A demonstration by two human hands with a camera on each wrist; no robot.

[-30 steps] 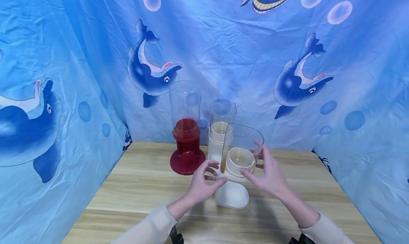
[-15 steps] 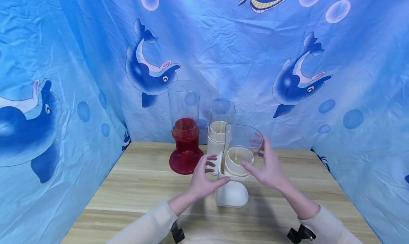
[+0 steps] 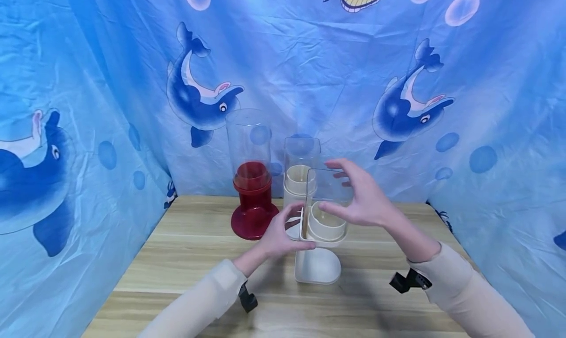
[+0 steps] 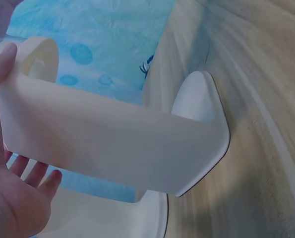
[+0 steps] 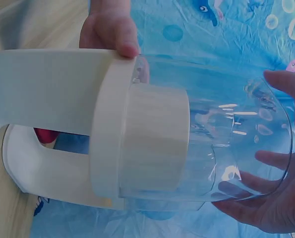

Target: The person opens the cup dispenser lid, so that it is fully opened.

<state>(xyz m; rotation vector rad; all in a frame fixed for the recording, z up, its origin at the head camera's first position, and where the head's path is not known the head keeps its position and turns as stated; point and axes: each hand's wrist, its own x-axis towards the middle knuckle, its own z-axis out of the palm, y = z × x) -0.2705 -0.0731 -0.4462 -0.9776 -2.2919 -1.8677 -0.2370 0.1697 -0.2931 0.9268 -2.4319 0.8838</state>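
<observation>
A white stand (image 3: pixel 320 267) with a round foot and a ring-shaped upper collar stands upright on the table. On the collar sits a clear container (image 3: pixel 319 185), rounded on one side and flat on the other. My left hand (image 3: pixel 278 236) grips the stand's collar from the left, thumb in front and fingers behind. At the container's right side, my right hand (image 3: pixel 368 198) spans the clear wall near its top. The right wrist view shows the thumb at the rim of the clear container (image 5: pixel 221 124) and the other fingers bent round the far side, partly seen through the plastic.
Behind to the left stands a red stand (image 3: pixel 255 222) bearing a tall clear cylinder (image 3: pixel 248 141). A second white stand (image 3: pixel 291 196), also with a clear top, is close behind the held one. A blue curtain (image 3: pixel 283 58) closes off the wooden table (image 3: pixel 177 259) at the back and sides.
My right hand has moved up from the collar's level to the upper part of the clear container. My left hand has closed in on the collar. The whole view has shifted slightly.
</observation>
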